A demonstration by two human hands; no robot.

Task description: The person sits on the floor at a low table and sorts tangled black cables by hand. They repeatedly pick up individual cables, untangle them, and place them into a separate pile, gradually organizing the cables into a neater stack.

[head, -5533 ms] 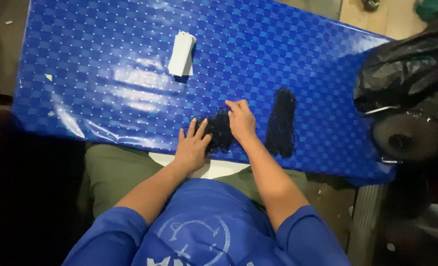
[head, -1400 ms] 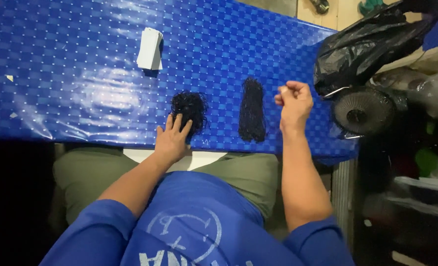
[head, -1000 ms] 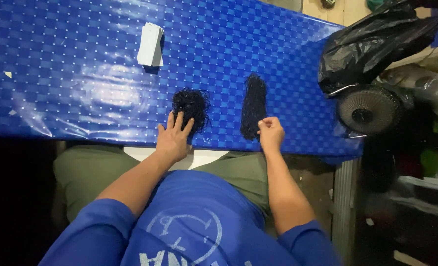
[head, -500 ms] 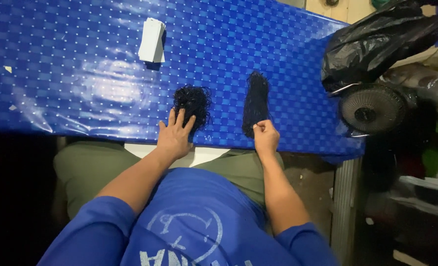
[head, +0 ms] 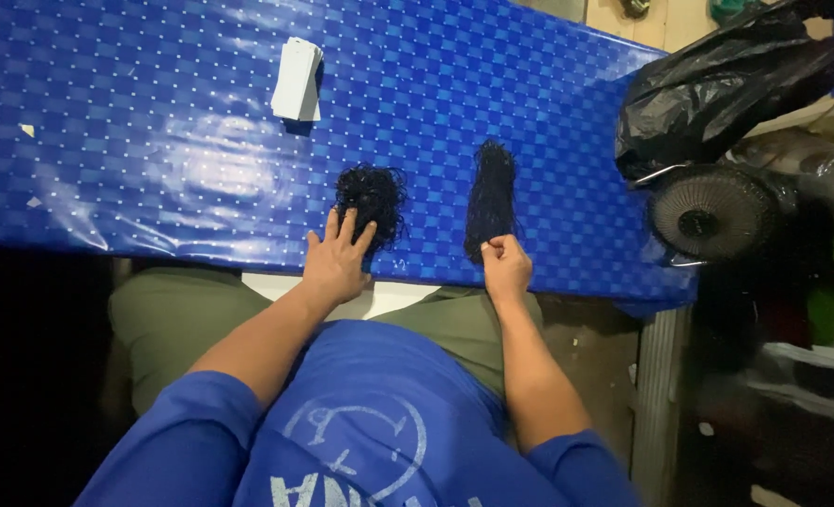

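Right hand [head: 506, 268]: fingertips pinched on near end of long dark hair bundle [head: 490, 199]; narrow, fine-stranded, matte black, lying lengthwise at near table edge. Left hand [head: 334, 263]: flat, fingers spread, pressing near rim of curly black hair clump [head: 371, 195]; round, frizzy, tangled. Both pieces near each other, apart, on glossy blue checkered tablecloth [head: 154, 141]. Farther back: small white rectangular box [head: 297, 79]. Off table at right: crumpled black plastic bag [head: 726, 84], round wire-grilled fan [head: 712, 212].
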